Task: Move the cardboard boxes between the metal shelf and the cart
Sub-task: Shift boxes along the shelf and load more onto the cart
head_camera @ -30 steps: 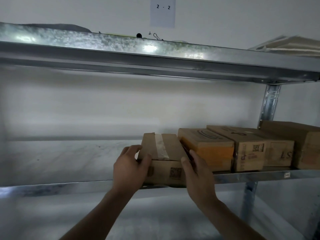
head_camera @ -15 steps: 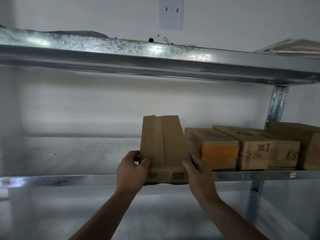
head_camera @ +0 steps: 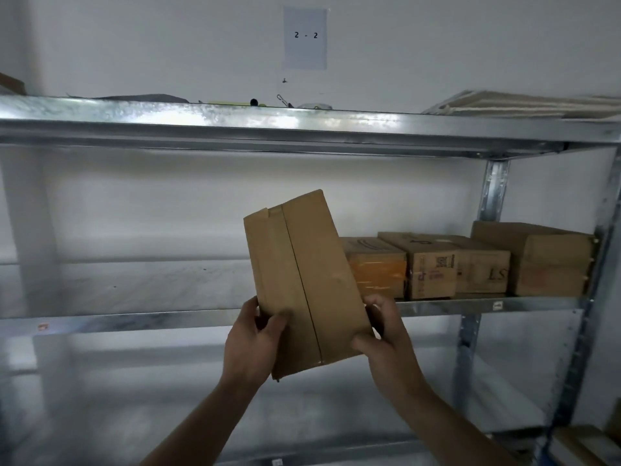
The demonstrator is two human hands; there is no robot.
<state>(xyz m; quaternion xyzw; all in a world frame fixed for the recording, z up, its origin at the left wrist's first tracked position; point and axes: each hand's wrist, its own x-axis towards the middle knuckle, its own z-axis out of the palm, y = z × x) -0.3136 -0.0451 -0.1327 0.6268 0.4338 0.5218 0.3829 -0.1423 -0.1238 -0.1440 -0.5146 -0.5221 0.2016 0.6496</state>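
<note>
Since the earlier frame the cardboard box [head_camera: 309,274] has left the lip of the metal shelf [head_camera: 134,317] and now hangs in the air before it, tipped up on end. The left hand [head_camera: 252,341] grips its lower left edge, thumb across the front. The box sits between both hands, long axis near upright, top leaning left. It is plain brown with one seam down its face. The right hand [head_camera: 386,344] clasps the lower right corner. To the right of that hand, more boxes [head_camera: 430,267] stand on the shelf. No cart shows.

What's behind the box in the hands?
Around the held box, the shelf deck and white wall show; the orange-taped box pokes out on its right. Whatever lies directly behind, including that box's left edge, is covered.
</note>
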